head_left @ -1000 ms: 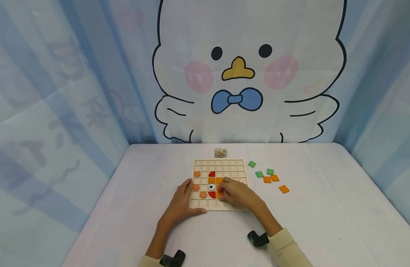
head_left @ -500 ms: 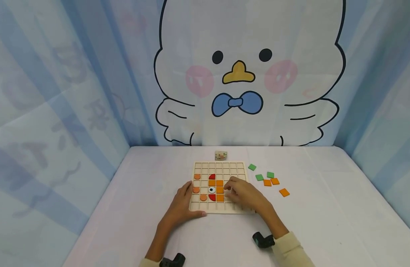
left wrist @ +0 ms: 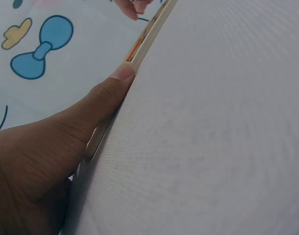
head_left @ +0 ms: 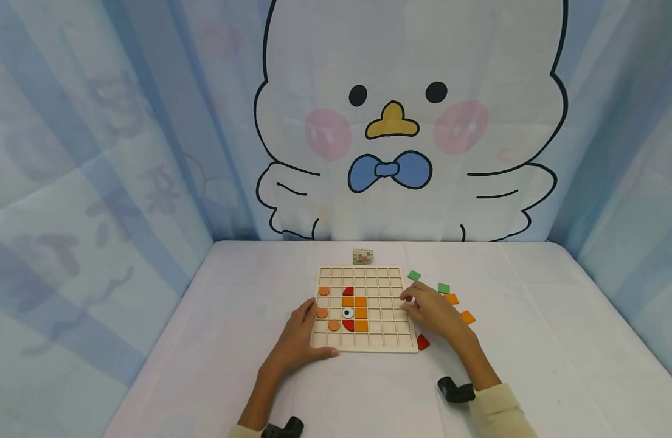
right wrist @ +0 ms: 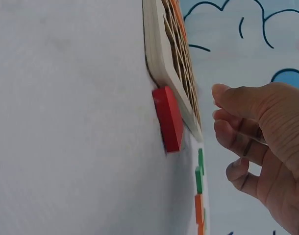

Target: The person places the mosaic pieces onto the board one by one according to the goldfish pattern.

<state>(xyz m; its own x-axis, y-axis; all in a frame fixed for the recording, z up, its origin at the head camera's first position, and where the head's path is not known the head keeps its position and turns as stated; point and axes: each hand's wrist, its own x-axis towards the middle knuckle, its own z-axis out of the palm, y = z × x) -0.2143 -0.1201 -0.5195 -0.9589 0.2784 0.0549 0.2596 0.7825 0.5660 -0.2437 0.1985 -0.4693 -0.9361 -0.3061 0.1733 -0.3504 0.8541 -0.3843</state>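
Note:
A wooden grid board (head_left: 382, 340) lies on the table, with several orange squares (head_left: 360, 313), orange discs (head_left: 324, 291), red quarter-round pieces (head_left: 348, 326) and a white eye piece (head_left: 348, 312) in its cells. My left hand (head_left: 300, 334) rests at its near left corner, fingers along the left side and thumb (left wrist: 108, 90) against the front edge. Over the board's right edge hovers my right hand (head_left: 436, 313), its fingers loosely bent and, in the right wrist view, nothing between them. Below it a red piece (right wrist: 167, 119) lies against the board's near right corner.
Green squares (head_left: 444, 288) and orange squares (head_left: 467, 317) lie loose right of the board, some hidden behind the right hand. A small patterned piece (head_left: 362, 257) sits beyond the far edge. A printed curtain (head_left: 390, 201) stands behind the table.
My right hand has moved right, from the orange squares on the board to its right edge, uncovering those squares and the red piece beside the board. The left hand stays in place.

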